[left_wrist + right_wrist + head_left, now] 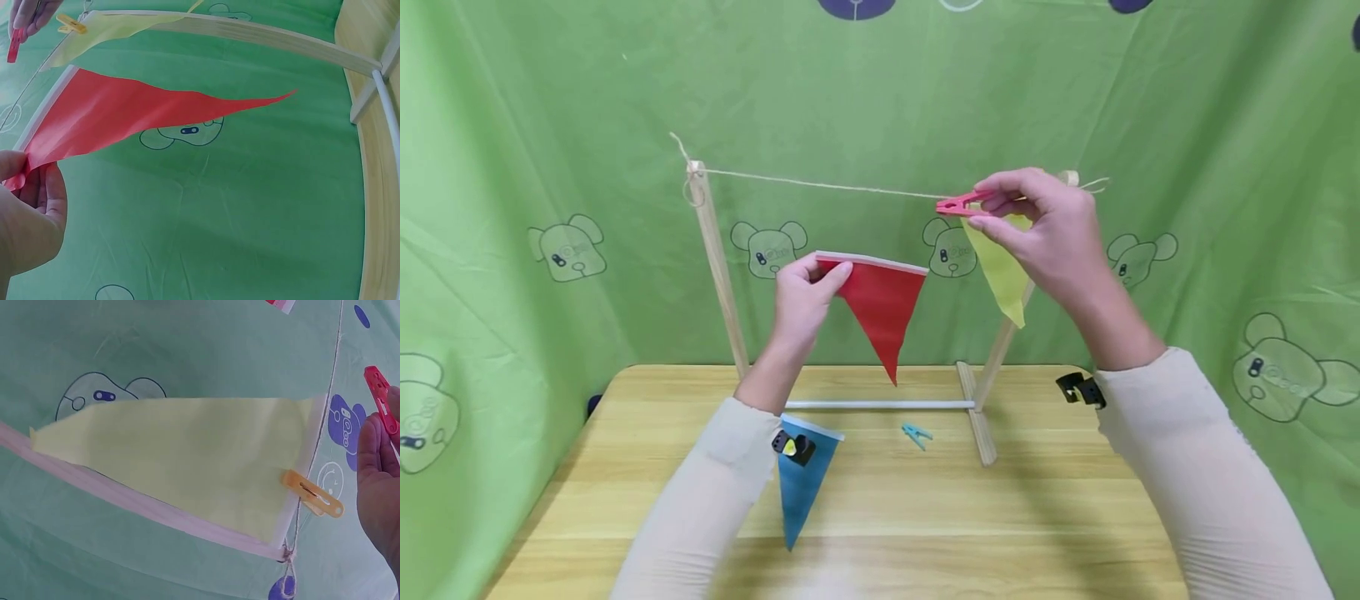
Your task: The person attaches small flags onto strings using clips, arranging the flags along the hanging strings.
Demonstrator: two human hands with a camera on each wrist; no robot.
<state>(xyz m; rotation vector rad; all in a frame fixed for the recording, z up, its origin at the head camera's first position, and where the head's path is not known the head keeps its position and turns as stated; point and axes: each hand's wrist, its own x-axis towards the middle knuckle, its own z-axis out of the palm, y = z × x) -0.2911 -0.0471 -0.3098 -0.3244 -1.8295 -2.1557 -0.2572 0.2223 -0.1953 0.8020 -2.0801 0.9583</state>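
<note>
My left hand (797,307) pinches a red triangular pennant (887,304) near the left end of its white top edge, thumb in front. The pennant hangs point down, below the string (820,182). With thumb and fingers my right hand (1063,237) holds a pinkish-red clothespin (955,206) by its handle end; in the head view its nose points left, near the string. Behind that hand a yellow pennant (996,267) hangs at the string's right end. An orange-yellow clothespin (312,494) clips it there, as the right wrist view shows.
Two wooden posts carry the string; the left post (718,267) stands behind my left hand. A white rod (880,405) runs low between them. On the wooden table (1000,533) lie a blue pennant (808,483), partly behind my left wrist, and a blue clothespin (916,434).
</note>
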